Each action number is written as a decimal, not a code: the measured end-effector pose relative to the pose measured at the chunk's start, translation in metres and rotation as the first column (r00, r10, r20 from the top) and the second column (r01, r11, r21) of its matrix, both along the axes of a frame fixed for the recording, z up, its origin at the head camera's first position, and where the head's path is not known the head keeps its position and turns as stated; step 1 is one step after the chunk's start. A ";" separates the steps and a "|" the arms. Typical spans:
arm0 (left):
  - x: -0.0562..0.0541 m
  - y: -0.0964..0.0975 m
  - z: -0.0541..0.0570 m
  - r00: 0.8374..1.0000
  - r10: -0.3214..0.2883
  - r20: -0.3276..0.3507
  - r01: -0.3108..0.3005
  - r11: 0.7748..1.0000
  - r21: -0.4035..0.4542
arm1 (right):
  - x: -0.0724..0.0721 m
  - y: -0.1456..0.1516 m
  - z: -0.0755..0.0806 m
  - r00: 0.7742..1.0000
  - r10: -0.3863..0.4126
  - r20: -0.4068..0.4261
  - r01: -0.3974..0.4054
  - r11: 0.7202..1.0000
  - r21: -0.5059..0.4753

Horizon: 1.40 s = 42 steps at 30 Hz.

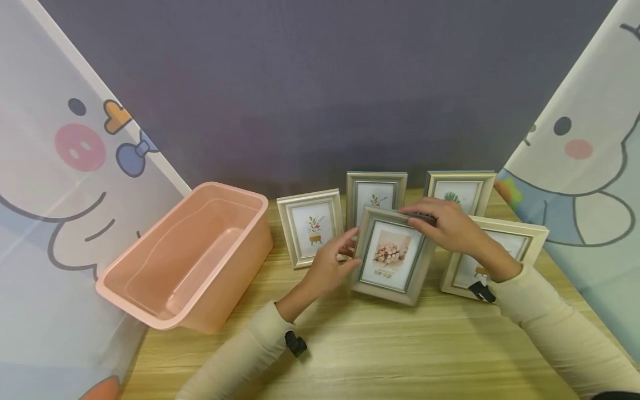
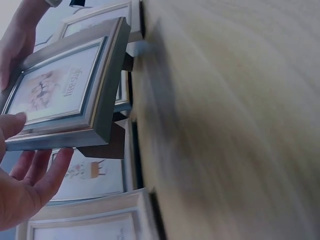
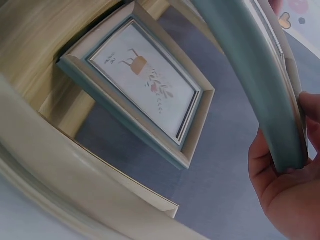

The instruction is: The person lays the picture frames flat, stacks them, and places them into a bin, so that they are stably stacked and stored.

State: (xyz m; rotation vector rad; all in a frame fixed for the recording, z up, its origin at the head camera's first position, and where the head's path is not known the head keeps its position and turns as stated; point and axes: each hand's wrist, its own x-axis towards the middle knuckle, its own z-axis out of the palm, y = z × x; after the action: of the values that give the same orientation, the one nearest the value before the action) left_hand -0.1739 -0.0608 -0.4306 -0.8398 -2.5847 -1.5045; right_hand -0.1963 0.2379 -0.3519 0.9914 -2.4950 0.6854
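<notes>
Both hands hold a grey-silver picture frame (image 1: 392, 258) with a pinkish photo, tilted, in the middle of the head view. My left hand (image 1: 327, 266) grips its left side; the left wrist view shows the thumb (image 2: 15, 122) over the front and the fingers (image 2: 52, 175) at the edge and behind. At the top right corner, my right hand (image 1: 450, 222) pinches the border, as the right wrist view also shows. A dark support leg (image 2: 107, 142) sticks out behind the frame. Right behind it stands another grey frame (image 1: 375, 194) with a plant print, partly covered.
A cream frame (image 1: 314, 228) stands left of the held one. On the right are a frame with a green leaf print (image 1: 457, 191) and a cream frame (image 1: 530, 239) under the right forearm. A pink plastic bin (image 1: 240, 272) stands left on the wooden table (image 1: 400, 350).
</notes>
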 end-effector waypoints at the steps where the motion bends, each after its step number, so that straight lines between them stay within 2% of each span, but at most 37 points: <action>1: -0.001 -0.001 0.002 1.000 -0.002 -0.001 0.002 1.000 -0.012 | 0.000 -0.001 0.001 1.000 -0.004 -0.001 0.004 1.000 -0.006; 7: -0.002 -0.011 0.017 0.999 0.016 -0.048 -0.020 0.996 -0.088 | 0.001 -0.004 0.001 0.999 -0.004 0.040 0.006 0.999 -0.053; 12: -0.001 -0.019 0.030 0.991 0.020 -0.133 -0.038 0.990 -0.137 | 0.002 -0.005 -0.006 0.992 0.038 0.118 -0.023 0.991 -0.132; 15: -0.001 -0.022 0.039 0.982 0.024 -0.189 -0.057 0.984 -0.169 | 0.005 -0.006 -0.011 0.984 0.041 0.171 -0.017 0.990 -0.139; 18: 0.000 -0.026 0.049 0.971 0.025 -0.237 -0.073 0.978 -0.196 | 0.007 -0.008 -0.016 0.973 0.064 0.223 -0.034 0.990 -0.135; 22: -0.001 -0.029 0.060 0.964 0.025 -0.264 -0.090 0.967 -0.238 | 0.009 -0.013 -0.025 0.945 0.123 0.302 -0.078 0.985 -0.154; 25: -0.002 -0.031 0.066 0.957 0.021 -0.290 -0.101 0.959 -0.266 | 0.010 -0.016 -0.033 0.933 0.133 0.333 -0.080 0.983 -0.166; 28: -0.003 -0.032 0.070 0.944 0.018 -0.331 -0.124 0.946 -0.301 | 0.011 -0.020 -0.040 0.933 0.122 0.339 -0.064 0.982 -0.179; 33: -0.004 -0.031 0.074 0.901 0.007 -0.433 -0.180 0.916 -0.359 | 0.014 -0.025 -0.050 0.940 0.129 0.316 -0.049 0.967 -0.250; 36: -0.003 -0.029 0.076 0.881 -0.002 -0.473 -0.214 0.890 -0.403 | 0.014 -0.028 -0.054 0.943 0.148 0.298 -0.056 0.953 -0.298; 42: 0.000 -0.026 0.079 0.871 -0.033 -0.491 -0.241 0.841 -0.484 | 0.016 -0.032 -0.056 0.946 0.158 0.283 -0.055 0.939 -0.339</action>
State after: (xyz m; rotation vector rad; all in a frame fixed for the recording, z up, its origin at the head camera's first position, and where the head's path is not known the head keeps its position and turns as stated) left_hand -0.1736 -0.0865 -0.3521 -0.9309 -2.5947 -0.4275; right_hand -0.1801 0.2061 -0.4080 0.9596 -2.4708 1.3329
